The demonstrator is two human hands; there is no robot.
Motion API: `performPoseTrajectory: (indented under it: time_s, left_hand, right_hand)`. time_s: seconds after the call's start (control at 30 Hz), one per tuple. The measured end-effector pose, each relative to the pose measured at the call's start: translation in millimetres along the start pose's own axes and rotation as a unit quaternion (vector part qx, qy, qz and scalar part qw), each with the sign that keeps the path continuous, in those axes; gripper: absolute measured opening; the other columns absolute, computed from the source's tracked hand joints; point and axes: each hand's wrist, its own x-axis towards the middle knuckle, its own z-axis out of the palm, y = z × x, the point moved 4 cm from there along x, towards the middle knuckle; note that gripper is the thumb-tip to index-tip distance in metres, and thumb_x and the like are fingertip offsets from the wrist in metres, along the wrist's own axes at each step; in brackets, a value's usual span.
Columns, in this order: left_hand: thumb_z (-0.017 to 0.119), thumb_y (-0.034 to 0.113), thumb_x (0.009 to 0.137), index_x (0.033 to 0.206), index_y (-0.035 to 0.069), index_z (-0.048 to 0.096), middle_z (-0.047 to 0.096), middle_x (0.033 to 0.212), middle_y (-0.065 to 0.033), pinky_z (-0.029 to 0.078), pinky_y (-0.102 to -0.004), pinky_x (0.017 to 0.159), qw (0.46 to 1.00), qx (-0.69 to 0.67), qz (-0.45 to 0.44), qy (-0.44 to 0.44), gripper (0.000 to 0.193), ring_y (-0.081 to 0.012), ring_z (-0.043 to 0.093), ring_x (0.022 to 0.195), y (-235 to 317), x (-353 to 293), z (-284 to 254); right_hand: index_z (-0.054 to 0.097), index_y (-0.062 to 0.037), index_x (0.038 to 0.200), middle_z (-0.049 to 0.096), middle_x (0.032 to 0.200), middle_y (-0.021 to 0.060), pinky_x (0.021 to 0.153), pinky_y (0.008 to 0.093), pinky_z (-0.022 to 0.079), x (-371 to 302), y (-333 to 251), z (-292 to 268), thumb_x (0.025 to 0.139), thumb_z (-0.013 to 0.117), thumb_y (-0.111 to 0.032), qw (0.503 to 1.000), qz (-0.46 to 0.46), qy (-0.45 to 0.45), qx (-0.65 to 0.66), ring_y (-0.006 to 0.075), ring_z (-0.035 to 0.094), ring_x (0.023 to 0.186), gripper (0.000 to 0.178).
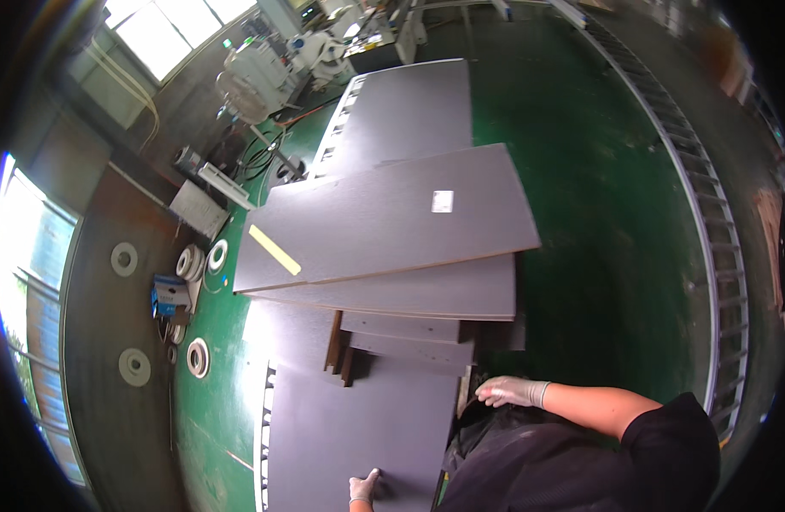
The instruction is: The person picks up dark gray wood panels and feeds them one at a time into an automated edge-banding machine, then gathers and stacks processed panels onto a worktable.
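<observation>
A large dark grey panel [358,427] lies in front of me. My left hand [363,490], in a pale thin glove, rests on its near part with the thumb stretched out. My gloved right hand [513,392] is beside the panel's right edge, fingers loosely extended, with no held object visible. Beyond it, overlapping grey panels are stacked at differing angles. The top panel [384,222] carries a yellow strip [274,249] and a white label [443,201]. Narrow brown-edged pieces [334,341] and smaller grey boards [401,327] show beneath the stack.
A roller conveyor [262,435] runs under the panels, with another panel [418,107] at its far end. A second roller track [695,179] curves along the right. Left are edging rolls [198,358], a blue-and-white box [170,296] and a standing fan [241,98]. The floor is green.
</observation>
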Motion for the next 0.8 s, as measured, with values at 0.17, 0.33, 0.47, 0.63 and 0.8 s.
performPoseTrajectory:
  time_s: [0.17,0.33,0.47,0.63,0.8]
  left_hand:
    - [0.055,0.04,0.098,0.09,0.009,0.056,0.054,0.076,-0.0044,0.047,-0.0328,0.059,0.949,-0.249,0.145,-0.124,0.032,-0.0194,0.056,0.071,50,19,-50]
    - [0.046,0.048,0.102,0.112,0.017,0.057,0.054,0.085,-0.0009,0.046,-0.0347,0.072,0.766,-0.635,0.1,-0.026,0.034,-0.0174,0.052,0.076,180,79,-88]
    - [0.043,0.06,0.098,0.138,0.011,0.043,0.05,0.119,-0.0054,0.039,-0.0444,0.102,0.686,-0.709,0.159,-0.04,0.063,-0.0243,0.05,0.108,300,73,-100]
    - [0.034,0.074,0.092,0.153,0.012,0.027,0.034,0.152,-0.0151,0.033,-0.0529,0.115,0.649,-0.711,0.259,-0.079,0.087,-0.0361,0.041,0.135,382,31,-107]
    - [0.032,0.072,0.093,0.153,0.014,0.029,0.035,0.152,-0.0151,0.041,-0.0518,0.109,0.653,-0.717,0.239,-0.053,0.083,-0.036,0.041,0.135,370,47,-109]
  right_hand:
    - [0.045,-0.0051,0.141,0.057,0.126,0.0082,0.1,0.0399,0.047,52,-41,51,0.1,0.055,-0.035,0.993,0.061,-0.092,-0.045,0.0216,0.058,0.112,0.052]
    - [0.025,0.0001,0.15,0.056,0.128,0.0143,0.097,0.0334,0.047,63,-61,72,0.1,0.056,-0.039,0.983,0.059,-0.077,-0.158,0.0194,0.06,0.107,0.071]
    - [0.0,0.0027,0.154,0.041,0.146,0.0228,0.108,0.0362,0.041,77,-61,91,0.098,0.06,-0.037,0.992,-0.012,-0.083,-0.091,0.0273,0.047,0.133,0.091]
    - [0.019,0.0042,0.145,0.041,0.142,0.027,0.104,0.0392,0.048,76,-75,102,0.099,0.058,-0.031,0.982,-0.056,-0.098,-0.148,0.0333,0.05,0.13,0.07]
    - [0.028,0.0014,0.143,0.046,0.14,0.0224,0.102,0.0391,0.048,78,-73,97,0.098,0.06,-0.024,0.97,-0.117,-0.125,-0.171,0.0302,0.056,0.123,0.061]
